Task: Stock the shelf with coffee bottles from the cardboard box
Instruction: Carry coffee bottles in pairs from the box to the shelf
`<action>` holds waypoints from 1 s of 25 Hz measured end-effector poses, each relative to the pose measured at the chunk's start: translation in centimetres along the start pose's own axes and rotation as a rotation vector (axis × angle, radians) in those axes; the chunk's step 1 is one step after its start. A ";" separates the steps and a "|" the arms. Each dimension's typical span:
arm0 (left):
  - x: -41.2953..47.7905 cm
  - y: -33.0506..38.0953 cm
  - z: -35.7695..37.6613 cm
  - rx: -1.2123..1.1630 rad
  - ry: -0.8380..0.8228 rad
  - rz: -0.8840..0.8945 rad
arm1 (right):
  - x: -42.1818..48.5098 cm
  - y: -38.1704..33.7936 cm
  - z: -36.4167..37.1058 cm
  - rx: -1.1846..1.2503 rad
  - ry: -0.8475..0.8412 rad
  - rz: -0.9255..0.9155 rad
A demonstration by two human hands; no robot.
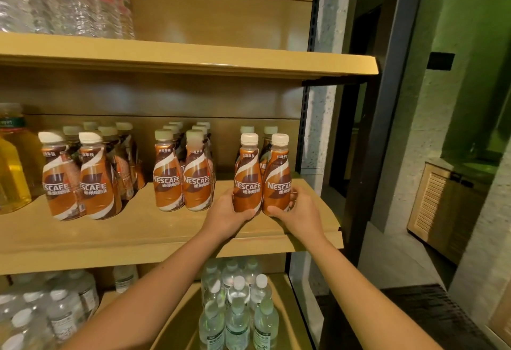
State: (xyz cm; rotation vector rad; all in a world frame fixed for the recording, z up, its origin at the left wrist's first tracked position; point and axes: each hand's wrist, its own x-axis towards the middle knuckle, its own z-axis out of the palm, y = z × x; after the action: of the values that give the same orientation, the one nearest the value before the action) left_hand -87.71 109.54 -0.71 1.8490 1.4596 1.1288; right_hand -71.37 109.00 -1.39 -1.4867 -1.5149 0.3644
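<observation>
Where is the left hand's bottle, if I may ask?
In the head view, the bottle is at the right end of the middle shelf, beside another held by the right hand.

Brown plastic coffee bottles (182,175) stand in three clusters along the middle wooden shelf (138,233). At the rightmost cluster, the left hand (225,215) and right hand (300,215) hold the two front bottles (247,175), with two more behind. Clear plastic water bottles (237,313) sit above and below.

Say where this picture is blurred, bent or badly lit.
Head view: warm yellow light; the coffee bottles at front right are sharp; the water bottles at lower left are soft; the wide lens bows the shelf edge; dim, greenish right side.
</observation>
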 end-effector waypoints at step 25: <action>5.9 -2.3 2.5 0.209 0.061 -0.140 | 5.1 1.0 2.6 -0.120 -0.053 -0.025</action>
State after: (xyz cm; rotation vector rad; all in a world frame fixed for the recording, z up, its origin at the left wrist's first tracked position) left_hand -86.37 116.05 -2.11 1.8278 1.7714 1.0055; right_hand -71.81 114.73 -1.37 -1.5606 -1.6207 0.3049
